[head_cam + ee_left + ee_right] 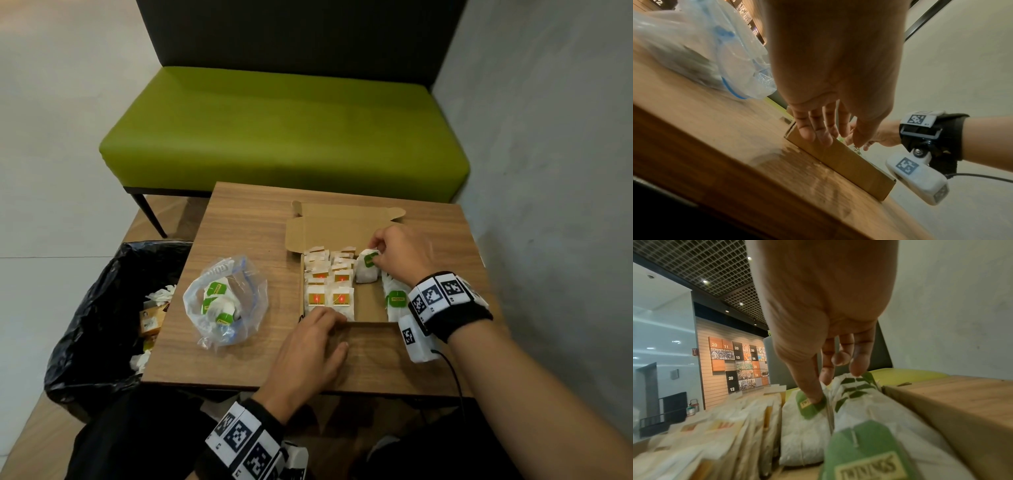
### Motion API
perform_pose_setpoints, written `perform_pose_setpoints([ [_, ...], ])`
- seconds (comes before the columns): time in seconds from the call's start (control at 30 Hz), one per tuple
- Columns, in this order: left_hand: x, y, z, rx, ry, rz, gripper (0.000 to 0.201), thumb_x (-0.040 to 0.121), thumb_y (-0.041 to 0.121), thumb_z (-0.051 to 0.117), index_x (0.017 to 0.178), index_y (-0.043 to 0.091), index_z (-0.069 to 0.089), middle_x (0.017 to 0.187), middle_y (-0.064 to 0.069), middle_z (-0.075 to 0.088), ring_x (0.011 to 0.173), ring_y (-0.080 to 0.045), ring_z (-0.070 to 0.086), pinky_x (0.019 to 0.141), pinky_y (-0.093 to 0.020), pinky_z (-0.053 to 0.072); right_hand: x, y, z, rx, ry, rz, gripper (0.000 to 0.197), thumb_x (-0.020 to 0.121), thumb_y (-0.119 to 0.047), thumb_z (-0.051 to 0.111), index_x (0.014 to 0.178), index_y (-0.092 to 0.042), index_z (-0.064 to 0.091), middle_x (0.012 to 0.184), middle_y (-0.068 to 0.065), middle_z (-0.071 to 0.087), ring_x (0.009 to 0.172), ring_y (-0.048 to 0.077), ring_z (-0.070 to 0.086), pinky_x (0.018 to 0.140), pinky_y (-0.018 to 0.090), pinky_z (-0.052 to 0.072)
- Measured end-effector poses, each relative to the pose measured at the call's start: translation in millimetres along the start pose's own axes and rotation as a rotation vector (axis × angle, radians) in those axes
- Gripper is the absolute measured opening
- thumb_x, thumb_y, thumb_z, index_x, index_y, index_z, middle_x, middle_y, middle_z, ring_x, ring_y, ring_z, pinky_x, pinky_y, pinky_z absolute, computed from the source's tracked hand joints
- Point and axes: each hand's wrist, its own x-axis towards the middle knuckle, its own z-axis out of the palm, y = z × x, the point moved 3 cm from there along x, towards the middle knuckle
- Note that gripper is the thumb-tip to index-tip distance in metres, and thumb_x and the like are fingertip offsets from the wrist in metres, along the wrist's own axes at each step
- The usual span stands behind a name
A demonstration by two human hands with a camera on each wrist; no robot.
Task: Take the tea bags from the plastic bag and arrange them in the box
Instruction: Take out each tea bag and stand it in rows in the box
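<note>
Right grip (397,253) pinches green-tagged tea bag (367,270) inside box (368,322); left grip (308,349), fingers spread flat, presses box's near wall.

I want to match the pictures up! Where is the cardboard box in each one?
Head: the cardboard box sits mid-table, lid open toward the bench, tea bags inside.
Left wrist: its plain front wall runs diagonally across the centre, under the left hand.
Right wrist: only the right wall shows, at right, beside the green-tag tea bags.
Shared landmark: the right hand, reaching into the box in all three.
</note>
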Motion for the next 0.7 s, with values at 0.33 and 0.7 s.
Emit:
perform_pose_setpoints([
  [0.33,-11.2,7.7,-85.2,0.222,0.402,0.01,0.019,0.088,0.028,0.061,0.107,0.029,0.064,0.12,0.012,0.055,0.109,-0.007,0.048,0.095,-0.031,0.041,-47.1,22.1,-29.1,0.308,0.101,0.138,0.021,0.089,-0.018,0.069,0.109,-0.025,0.071,0.104,-0.007,0.068,0.087,0.007,0.059,0.069,0.024,0.046],
  [0.7,-21.4,-49.0,-135.3,0.633,0.175,-0.433,0.028,0.086,0.018,0.062,0.11,0.03,0.068,0.119,0.002,0.064,0.11,-0.024,0.061,0.09,-0.043,0.043,-151.2,-59.1,-6.9,0.442,-0.012,-0.005,0.015,0.094,-0.029,0.062,0.108,-0.034,0.067,0.108,-0.019,0.058,0.099,0.001,0.053,0.091,0.028,0.051],
])
